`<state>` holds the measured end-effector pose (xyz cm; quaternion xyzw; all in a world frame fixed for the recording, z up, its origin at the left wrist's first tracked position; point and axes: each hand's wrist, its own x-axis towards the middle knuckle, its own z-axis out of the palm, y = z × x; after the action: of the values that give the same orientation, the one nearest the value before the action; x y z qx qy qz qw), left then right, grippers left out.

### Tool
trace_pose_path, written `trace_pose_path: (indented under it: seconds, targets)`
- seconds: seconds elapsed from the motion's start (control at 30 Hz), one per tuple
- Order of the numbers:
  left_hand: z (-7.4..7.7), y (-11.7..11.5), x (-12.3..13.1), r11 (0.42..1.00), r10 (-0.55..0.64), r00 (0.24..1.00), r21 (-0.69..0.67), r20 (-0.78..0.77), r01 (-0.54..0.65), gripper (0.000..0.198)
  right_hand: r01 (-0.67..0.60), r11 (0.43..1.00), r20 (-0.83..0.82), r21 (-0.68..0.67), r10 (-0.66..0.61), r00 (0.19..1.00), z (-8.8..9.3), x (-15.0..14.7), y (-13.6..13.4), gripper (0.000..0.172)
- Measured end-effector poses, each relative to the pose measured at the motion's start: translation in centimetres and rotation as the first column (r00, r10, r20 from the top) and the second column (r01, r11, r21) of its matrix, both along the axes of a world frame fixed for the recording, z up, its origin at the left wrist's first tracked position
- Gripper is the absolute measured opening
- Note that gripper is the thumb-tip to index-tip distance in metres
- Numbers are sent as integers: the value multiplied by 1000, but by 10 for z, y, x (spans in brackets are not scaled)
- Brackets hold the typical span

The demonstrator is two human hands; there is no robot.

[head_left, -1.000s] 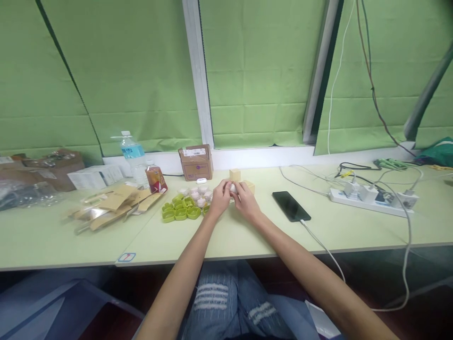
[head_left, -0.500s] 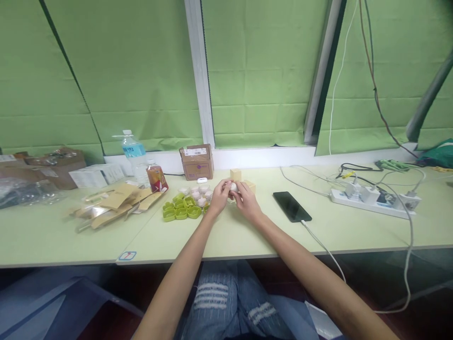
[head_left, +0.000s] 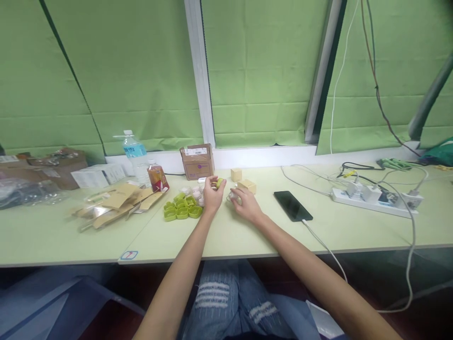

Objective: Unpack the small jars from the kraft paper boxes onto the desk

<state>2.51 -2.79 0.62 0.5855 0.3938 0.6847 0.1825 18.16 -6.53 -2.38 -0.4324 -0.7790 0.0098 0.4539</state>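
My left hand [head_left: 213, 194] is closed round a small yellow-green piece [head_left: 220, 182], held up above the table. Close by on the right, the fingers of my right hand [head_left: 243, 202] are closed on a small white object [head_left: 232, 194], its kind too small to tell. A thin pale loop shows beside those fingers. Left of my left hand lies a cluster of green cup-shaped pieces [head_left: 181, 213]. Several whitish-pink pieces [head_left: 197, 192] sit behind them, partly hidden by that hand. Two pale wood-coloured blocks, a small one [head_left: 236, 175] and a larger one [head_left: 247, 186], stand beyond my right hand.
A phone [head_left: 293, 206] on a white cable lies to the right, before a loaded power strip [head_left: 371, 203]. A brown box [head_left: 197, 163], a drink bottle [head_left: 157, 176] and a large water bottle [head_left: 134, 156] stand at the back. Flat cardboard packaging [head_left: 118, 200] lies left.
My hands have come apart from the white object they held together. The left hand has moved left and now holds the yellow-green piece; the right keeps the white object slightly lower.
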Motion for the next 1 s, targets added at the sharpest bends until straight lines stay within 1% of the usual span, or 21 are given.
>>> trace_pose_path:
  seconds: [0.07, 0.17, 0.27, 0.33, 0.4, 0.47, 0.5, 0.6, 0.77, 0.87, 1.0]
  targets:
    - [0, 2, 0, 998, -55, 997, -17, 52, 56, 41, -2, 1000, -2, -19, 2, 1000, 1, 0, -1, 37]
    - [2, 3, 1, 977, -189, 974, -81, 126, 200, 44, -4, 999, -79, 51, 9, 997, 7, 1, -5, 40]
    - [3, 0, 4, 940, -300, 943, -122, 142, 318, 48, 0, 989, -159, 148, 24, 987, 12, 2, -9, 53]
    - [3, -4, 8, 926, -344, 934, -130, 99, 355, 51, -29, 990, -174, 140, 53, 983, 12, 3, -10, 61]
    - [2, -8, 13, 921, -363, 930, -128, 51, 367, 56, -65, 993, -203, 101, 84, 976, 10, 3, -7, 61]
    - [2, -12, 17, 915, -381, 924, -126, 39, 383, 63, -96, 992, -254, 86, 115, 960, 8, 4, -5, 54]
    - [3, -14, 19, 912, -388, 920, -128, 48, 391, 63, -105, 990, -279, 96, 128, 952, 8, 4, -4, 52]
    - [4, -14, 21, 902, -399, 911, -132, 104, 410, 52, -111, 983, -318, 145, 153, 936, 9, 4, -3, 50]
    - [5, -9, 15, 882, -414, 892, -163, 184, 443, 51, -105, 976, -267, 190, 154, 951, 10, 5, -3, 52]
    - [2, -7, 16, 893, -376, 906, -185, 196, 410, 46, -92, 976, -236, 196, 138, 962, 6, 5, 0, 52]
    - [-3, -6, 24, 905, -342, 908, -174, 241, 387, 42, -73, 977, -248, 202, 123, 961, 0, 6, 4, 48]
